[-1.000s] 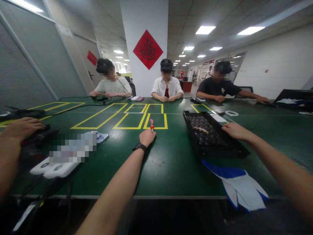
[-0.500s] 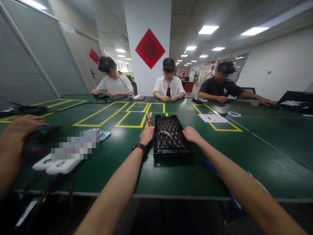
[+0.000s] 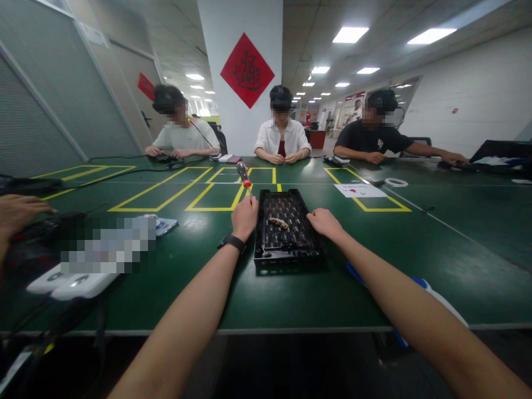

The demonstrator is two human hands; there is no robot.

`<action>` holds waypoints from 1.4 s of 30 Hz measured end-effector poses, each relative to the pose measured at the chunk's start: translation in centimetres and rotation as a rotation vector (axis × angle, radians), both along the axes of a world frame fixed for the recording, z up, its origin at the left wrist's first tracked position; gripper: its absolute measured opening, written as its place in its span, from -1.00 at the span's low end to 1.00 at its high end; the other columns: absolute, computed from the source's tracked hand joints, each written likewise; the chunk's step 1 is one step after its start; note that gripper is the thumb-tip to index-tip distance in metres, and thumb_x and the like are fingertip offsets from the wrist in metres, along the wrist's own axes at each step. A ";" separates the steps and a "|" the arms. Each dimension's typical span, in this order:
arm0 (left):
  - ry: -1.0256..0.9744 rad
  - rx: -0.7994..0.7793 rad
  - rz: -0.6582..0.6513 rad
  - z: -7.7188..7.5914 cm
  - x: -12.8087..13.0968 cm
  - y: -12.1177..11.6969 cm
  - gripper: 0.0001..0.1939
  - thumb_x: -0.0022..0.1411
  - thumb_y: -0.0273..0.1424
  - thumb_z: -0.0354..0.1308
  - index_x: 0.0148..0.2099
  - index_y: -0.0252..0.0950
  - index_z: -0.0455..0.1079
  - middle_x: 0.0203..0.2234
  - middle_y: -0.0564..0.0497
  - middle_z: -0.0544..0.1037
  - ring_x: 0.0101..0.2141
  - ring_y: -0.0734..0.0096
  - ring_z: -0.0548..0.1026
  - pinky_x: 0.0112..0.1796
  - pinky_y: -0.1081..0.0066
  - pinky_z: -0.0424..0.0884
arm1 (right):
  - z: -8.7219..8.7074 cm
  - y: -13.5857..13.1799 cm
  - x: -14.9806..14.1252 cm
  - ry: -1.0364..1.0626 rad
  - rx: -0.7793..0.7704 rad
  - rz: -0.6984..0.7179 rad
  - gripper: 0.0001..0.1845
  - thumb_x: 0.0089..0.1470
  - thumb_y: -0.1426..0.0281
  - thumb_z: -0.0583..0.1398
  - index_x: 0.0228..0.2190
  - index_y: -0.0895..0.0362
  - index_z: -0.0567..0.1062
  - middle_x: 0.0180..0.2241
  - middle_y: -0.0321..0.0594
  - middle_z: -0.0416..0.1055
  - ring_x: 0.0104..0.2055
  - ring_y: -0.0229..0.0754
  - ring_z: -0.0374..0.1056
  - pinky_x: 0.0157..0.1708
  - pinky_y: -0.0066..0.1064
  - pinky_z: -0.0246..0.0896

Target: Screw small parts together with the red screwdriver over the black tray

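Observation:
A shallow black tray (image 3: 286,255), its bottom patterned with raised shapes, rests on the green table in front of me. Inside it lies a small tan and whitish piece (image 3: 278,223) whose kind I cannot make out. My left hand (image 3: 245,215), a dark band on the wrist, is closed at the tray's left side. Out of its fingers rises a screwdriver (image 3: 244,175) with a red and dark handle, held by the shaft with the handle up. At the opposite side, my right hand (image 3: 326,223) has its fingers closed on the tray's right edge.
White devices (image 3: 78,281) with cables stand at left, beside another person's hand (image 3: 25,213). A blue and white object (image 3: 436,299) lies partly under my right forearm. Across the table (image 3: 291,310) sit three people; a paper sheet (image 3: 359,190) and a white ring (image 3: 396,182) lie at right.
The screwdriver has swung up beside the tray and its handle now stands higher above my left hand. Both hands stay at the tray's sides. The view has shifted slightly.

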State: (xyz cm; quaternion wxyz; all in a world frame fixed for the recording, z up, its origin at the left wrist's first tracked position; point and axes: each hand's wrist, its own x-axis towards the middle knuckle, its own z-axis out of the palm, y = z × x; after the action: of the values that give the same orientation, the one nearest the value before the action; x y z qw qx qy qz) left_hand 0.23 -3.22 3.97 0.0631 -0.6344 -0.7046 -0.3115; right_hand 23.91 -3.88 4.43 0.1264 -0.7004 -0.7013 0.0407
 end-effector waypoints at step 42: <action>0.117 -0.206 -0.656 -1.1 0.9 -0.1 -0.56 0.05 -0.40 0.12 0.03 -0.22 0.36 -0.05 -0.01 0.45 -0.03 0.29 0.36 0.03 0.36 0.19 | -1.1 2.1 2.8 0.481 0.003 -0.030 -0.81 -0.02 0.44 0.08 -0.53 0.26 0.44 -0.50 -0.01 0.41 -0.36 -0.11 0.35 -0.35 -0.40 0.12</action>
State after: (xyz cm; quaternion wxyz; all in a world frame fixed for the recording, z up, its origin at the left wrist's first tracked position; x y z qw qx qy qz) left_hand 1.11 -3.27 2.91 -0.0644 -0.8471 -0.4860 -0.2053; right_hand 26.74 -1.79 3.29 0.2915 -0.6807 -0.6405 0.2036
